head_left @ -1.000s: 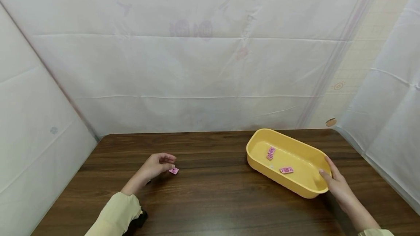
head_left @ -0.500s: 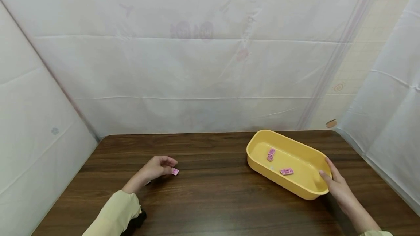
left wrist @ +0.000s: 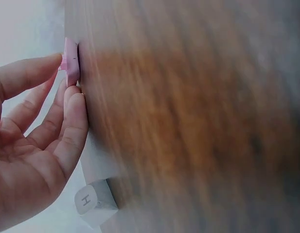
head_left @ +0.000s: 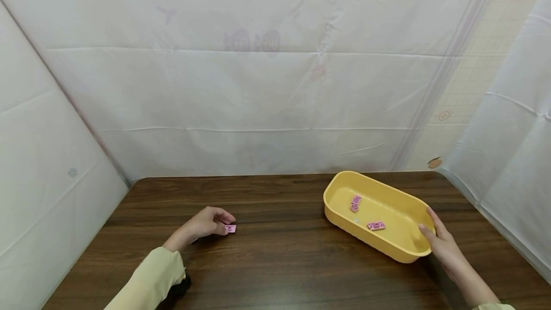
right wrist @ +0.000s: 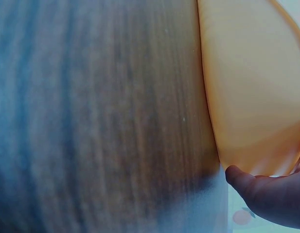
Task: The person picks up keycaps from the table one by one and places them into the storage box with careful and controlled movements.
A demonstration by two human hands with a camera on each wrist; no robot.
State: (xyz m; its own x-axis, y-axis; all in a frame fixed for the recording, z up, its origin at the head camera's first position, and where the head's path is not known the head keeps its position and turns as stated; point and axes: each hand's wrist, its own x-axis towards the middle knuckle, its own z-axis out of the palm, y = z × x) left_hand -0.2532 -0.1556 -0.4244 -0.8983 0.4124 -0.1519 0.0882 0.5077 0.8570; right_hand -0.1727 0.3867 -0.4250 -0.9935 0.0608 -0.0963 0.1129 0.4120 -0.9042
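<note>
On the left of the table, my left hand (head_left: pixel 205 223) pinches a small flat pink rectangular piece (head_left: pixel 230 228) with a darker pattern. In the left wrist view, the thumb touches a raised part of this pink piece (left wrist: pixel 72 62) while fingertips meet its lower edge, close to the tabletop. My right hand (head_left: pixel 443 245) holds the near right end of a yellow oblong tub (head_left: pixel 389 249), thumb on the rim. Inside the tub lie similar pink pieces: two together (head_left: pixel 355 203) toward the left and another (head_left: pixel 376 225) nearer the front wall. The right wrist view shows the thumb against the tub's outside (right wrist: pixel 252 97).
A dark wood-grain table (head_left: pixel 275 262) spreads beneath everything. Pale printed cloth (head_left: pixel 258 90) hangs behind it and at both sides. A grey-white block marked H (left wrist: pixel 95 200) shows below the hand in the left wrist view.
My left hand has shifted slightly right and nearer the front edge, and the pink piece at its fingertips has turned and moved slightly with it. The right hand and tub stay put.
</note>
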